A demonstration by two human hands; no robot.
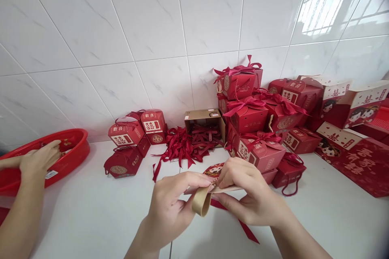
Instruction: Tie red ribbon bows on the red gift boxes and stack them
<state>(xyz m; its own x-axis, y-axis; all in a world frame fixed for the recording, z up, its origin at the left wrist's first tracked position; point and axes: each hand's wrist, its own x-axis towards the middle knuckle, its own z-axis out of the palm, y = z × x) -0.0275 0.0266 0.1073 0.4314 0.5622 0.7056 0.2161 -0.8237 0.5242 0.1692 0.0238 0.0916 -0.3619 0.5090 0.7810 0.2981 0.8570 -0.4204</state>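
Note:
My left hand and my right hand are closed on the top edges of a gift box, low in the middle of the head view. Part of a printed cartoon figure shows behind my fingers; the rest of the box is mostly hidden. A gold ribbon loop sticks out toward me, beside my left thumb. Below my right hand trails a dark red ribbon. What my fingertips pinch where they meet is hard to make out.
Loose red ribbons lie by an open cardboard box. Red gift boxes are stacked at left and right. Taller printed boxes stand far right. At left, another person's hand reaches over a red basin.

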